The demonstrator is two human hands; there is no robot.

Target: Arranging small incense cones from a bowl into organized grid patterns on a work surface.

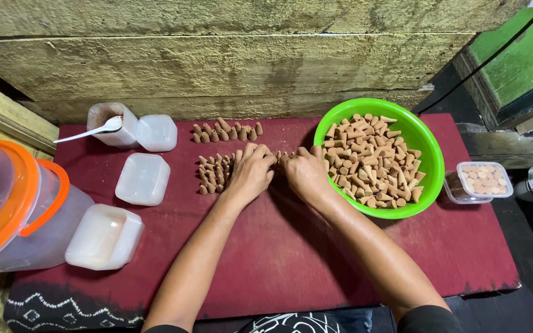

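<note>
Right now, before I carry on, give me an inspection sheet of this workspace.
Surface: dark red cloth over a low table, against a rough plank wall.
Job's things: tan cones standing in rows; another short row behind; green bowl full of loose cones.
Clutter: three white lidded tubs, open tub with spoon, clear box of tan discs, orange-rimmed bucket.
Grippers: left hand and right hand resting at the rows; grasp cannot be told.
Cables: black cable running up the wall at right.
Surroundings: green panel at right.
</note>
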